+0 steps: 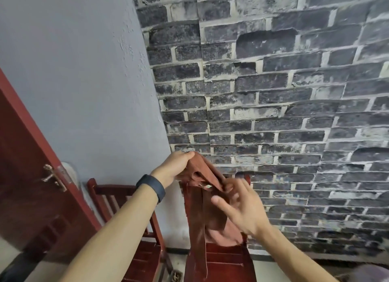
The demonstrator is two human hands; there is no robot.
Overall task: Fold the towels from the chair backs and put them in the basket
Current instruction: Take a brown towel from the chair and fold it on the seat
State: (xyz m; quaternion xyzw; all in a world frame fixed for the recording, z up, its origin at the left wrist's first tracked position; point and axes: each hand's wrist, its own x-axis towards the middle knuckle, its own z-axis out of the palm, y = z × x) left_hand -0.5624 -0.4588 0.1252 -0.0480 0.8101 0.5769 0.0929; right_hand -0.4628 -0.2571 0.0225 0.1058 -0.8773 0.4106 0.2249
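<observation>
Towel (195,214) hangs before chair (223,260), long axis vertical; left hand (176,166) pinches upper corner, above chair back; right hand (240,206) blurred, fingers loose and spread, just beside opposite upper corner, nearer to it; basket not visible.

Two red wooden chairs (145,258) on floor (273,270)
</observation>
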